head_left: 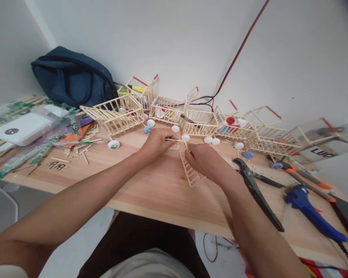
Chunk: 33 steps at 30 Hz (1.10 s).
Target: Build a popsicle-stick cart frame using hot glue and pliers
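Observation:
My left hand point(161, 139) is closed, pinching a thin wooden stick near the middle of the table. Just to its right, my right hand point(197, 154) is closed on a short wooden stick point(186, 145) that stands nearly upright between thumb and finger. Below and beside the right hand lies a ladder-like stick panel point(190, 170), partly covered by the fingers. Behind both hands stands a row of small stick carts, among them a stick cart point(199, 122) with white bottle-cap wheels point(185, 137). Whether the sticks in my two hands are joined cannot be made out.
At the right lie black-handled pliers point(256, 189), a blue glue gun point(314, 212) and orange-grey pliers point(307, 177). A dark blue bag point(75, 77), a white power bank point(21, 125) and cut sticks point(89, 135) occupy the left. A red-black cable point(237, 58) runs up the wall.

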{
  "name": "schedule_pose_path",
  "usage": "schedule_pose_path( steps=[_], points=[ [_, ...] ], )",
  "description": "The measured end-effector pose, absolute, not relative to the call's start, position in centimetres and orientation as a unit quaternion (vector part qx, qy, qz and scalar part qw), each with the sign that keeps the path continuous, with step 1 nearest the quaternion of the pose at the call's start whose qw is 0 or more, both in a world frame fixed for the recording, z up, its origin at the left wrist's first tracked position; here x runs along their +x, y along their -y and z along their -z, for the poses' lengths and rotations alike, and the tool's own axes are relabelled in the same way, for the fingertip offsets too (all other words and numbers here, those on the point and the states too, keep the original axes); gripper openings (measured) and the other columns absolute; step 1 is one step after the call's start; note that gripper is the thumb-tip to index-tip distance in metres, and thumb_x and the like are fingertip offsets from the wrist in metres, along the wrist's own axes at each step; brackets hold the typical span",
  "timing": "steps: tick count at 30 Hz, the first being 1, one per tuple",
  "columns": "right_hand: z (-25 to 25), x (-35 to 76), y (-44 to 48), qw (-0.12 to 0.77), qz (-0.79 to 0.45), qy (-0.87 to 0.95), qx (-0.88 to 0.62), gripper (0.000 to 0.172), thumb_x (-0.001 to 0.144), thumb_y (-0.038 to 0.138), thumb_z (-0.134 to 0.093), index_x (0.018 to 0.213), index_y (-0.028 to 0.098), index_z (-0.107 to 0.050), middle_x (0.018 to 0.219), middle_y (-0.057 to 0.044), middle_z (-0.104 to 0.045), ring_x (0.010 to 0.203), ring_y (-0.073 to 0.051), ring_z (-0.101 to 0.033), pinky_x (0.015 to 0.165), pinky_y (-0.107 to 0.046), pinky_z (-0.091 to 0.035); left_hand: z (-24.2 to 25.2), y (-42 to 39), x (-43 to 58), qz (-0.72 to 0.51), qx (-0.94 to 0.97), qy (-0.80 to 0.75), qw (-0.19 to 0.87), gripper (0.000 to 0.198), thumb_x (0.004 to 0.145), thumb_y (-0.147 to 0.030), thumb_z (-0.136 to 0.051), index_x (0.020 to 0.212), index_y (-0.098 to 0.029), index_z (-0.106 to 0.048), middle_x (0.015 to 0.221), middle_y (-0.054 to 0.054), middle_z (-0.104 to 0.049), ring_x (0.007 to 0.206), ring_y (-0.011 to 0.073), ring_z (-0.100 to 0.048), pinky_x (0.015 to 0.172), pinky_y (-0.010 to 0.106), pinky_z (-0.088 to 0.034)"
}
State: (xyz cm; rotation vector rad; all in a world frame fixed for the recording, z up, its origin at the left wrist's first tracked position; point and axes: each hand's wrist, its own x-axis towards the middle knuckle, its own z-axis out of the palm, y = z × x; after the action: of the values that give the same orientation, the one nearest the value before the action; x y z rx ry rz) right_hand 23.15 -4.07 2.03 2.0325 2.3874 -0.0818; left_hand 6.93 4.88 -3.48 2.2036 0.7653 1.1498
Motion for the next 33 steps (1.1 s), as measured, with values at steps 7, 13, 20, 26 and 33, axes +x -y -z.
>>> schedule_pose_path(
  steps=[7, 13, 20, 26, 33],
  points=[
    [-2.46, 22.84, 4.12, 0.028, 0.005, -0.774, 0.633, 0.029, 0.090, 0.016, -0.037, 0.085, 0.009, -0.065, 0.079, -0.014, -0.069, 0.064, -0.017, -0.056, 0.057, -0.027, -0.029, 3.54, -4.94, 7.04, -0.435, 0.816, -0.281, 0.257, 0.015, 0.072, -0.005, -0.062, 0.074, -0.016, -0.072, 0.077, 0.002, -0.075, 0.072, 0.0151, -0.067, 0.064, 0.024, -0.046],
    [-2.22, 22.94, 4.12, 0.039, -0.009, -0.789, 0.613, 0.031, 0.092, 0.016, -0.036, 0.087, 0.008, -0.065, 0.079, -0.015, -0.069, 0.065, -0.018, -0.058, 0.057, -0.028, -0.030, 3.73, -5.14, 6.97, -0.429, 0.820, -0.281, 0.253, 0.012, 0.073, -0.008, -0.064, 0.075, -0.016, -0.073, 0.078, 0.003, -0.075, 0.073, 0.0160, -0.068, 0.065, 0.025, -0.048],
    [-2.17, 23.05, 4.06, 0.048, -0.027, -0.794, 0.605, 0.030, 0.091, 0.014, -0.037, 0.084, 0.010, -0.066, 0.079, -0.015, -0.069, 0.065, -0.019, -0.058, 0.056, -0.029, -0.030, 3.75, -5.16, 7.00, -0.433, 0.818, -0.276, 0.258, 0.015, 0.073, -0.007, -0.062, 0.075, -0.017, -0.072, 0.079, 0.002, -0.075, 0.073, 0.0156, -0.068, 0.065, 0.024, -0.048],
    [-1.98, 23.02, 3.99, 0.030, -0.005, -0.777, 0.628, 0.029, 0.091, 0.018, -0.037, 0.086, 0.010, -0.065, 0.078, -0.015, -0.069, 0.066, -0.019, -0.059, 0.055, -0.028, -0.030, 3.64, -5.08, 6.93, -0.431, 0.817, -0.279, 0.264, 0.016, 0.072, -0.005, -0.063, 0.076, -0.017, -0.073, 0.080, 0.002, -0.075, 0.074, 0.0157, -0.068, 0.066, 0.024, -0.047],
    [-2.05, 22.98, 3.90, 0.015, 0.012, -0.768, 0.640, 0.031, 0.091, 0.020, -0.037, 0.087, 0.010, -0.065, 0.077, -0.015, -0.069, 0.067, -0.019, -0.060, 0.056, -0.028, -0.031, 3.64, -5.01, 6.89, -0.434, 0.814, -0.277, 0.268, 0.014, 0.073, -0.006, -0.065, 0.076, -0.017, -0.073, 0.078, 0.002, -0.075, 0.072, 0.0157, -0.068, 0.064, 0.024, -0.047]
  ],
)
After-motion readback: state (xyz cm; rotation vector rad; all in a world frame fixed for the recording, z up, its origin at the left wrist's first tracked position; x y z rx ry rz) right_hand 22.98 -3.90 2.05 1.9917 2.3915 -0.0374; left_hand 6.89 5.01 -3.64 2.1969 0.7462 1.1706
